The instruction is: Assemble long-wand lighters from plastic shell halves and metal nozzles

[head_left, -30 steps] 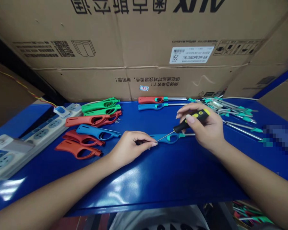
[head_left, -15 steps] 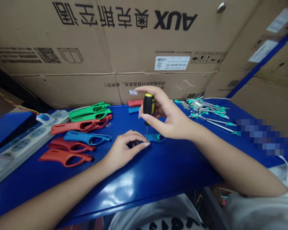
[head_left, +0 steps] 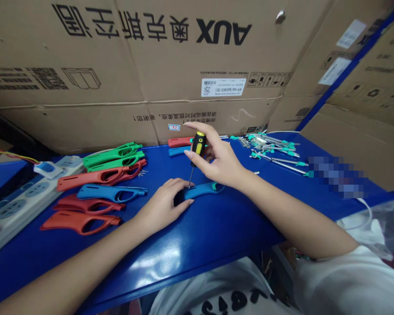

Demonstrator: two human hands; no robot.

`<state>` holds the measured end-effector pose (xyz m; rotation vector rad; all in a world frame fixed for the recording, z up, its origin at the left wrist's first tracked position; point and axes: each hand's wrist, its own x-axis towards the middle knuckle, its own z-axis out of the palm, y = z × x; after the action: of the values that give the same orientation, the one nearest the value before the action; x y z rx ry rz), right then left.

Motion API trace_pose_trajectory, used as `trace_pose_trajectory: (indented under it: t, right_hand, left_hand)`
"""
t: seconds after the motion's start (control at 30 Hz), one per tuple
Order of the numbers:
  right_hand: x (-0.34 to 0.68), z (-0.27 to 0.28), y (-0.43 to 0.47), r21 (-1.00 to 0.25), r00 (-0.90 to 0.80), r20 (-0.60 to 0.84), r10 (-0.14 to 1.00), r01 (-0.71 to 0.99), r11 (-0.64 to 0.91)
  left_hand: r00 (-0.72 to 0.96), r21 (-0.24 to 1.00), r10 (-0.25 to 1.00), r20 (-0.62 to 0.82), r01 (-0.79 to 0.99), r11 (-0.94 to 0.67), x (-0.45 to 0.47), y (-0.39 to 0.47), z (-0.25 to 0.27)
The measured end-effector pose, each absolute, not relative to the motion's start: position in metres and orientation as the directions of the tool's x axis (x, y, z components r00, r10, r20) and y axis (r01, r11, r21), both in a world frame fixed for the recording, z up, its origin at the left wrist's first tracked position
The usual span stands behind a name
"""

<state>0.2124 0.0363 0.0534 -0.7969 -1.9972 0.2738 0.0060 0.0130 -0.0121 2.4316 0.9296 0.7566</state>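
A black-and-yellow screwdriver [head_left: 198, 144] is in my right hand [head_left: 220, 158], its handle between thumb and fingers. The thin shaft slants down, and its tip meets the left part of a blue lighter casing [head_left: 202, 190], by a dark slot. My left hand [head_left: 164, 201] is closed around the left end of this casing, thumb in front and fingers behind. The casing lies flat on the blue table [head_left: 216, 232], with a teal part at its right end. Whether a screw sits under the tip is too small to tell.
Red [head_left: 85, 222], blue [head_left: 101, 192] and green casings [head_left: 111, 156] lie to the left, beside a white power strip [head_left: 22, 203]. Behind my hands are a red casing [head_left: 179, 141] and a blue one. Metal lighter tubes [head_left: 279, 146] with teal parts are piled at the back right, before a cardboard wall [head_left: 170, 65].
The screwdriver has gone from upright to tilted, its handle leaning right. My left fingers have shifted back from the tip, showing more of the blue casing. The whole view has shifted slightly.
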Motion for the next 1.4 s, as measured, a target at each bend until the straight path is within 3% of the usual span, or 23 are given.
trace_pose_trajectory:
  t: [0.33, 1.4]
  right_hand:
    - [0.212, 0.044, 0.029, -0.469, -0.299, 0.748, 0.593, 0.394, 0.791]
    - [0.208, 0.029, 0.028, -0.423, -0.292, 0.803, 0.520, 0.335, 0.842]
  left_hand:
    - [0.590, 0.648, 0.720, 0.365, 0.394, -0.652, 0.015, 0.008, -0.021]
    - [0.578, 0.666, 0.727, 0.370, 0.380, -0.641, 0.014, 0.010, -0.020]
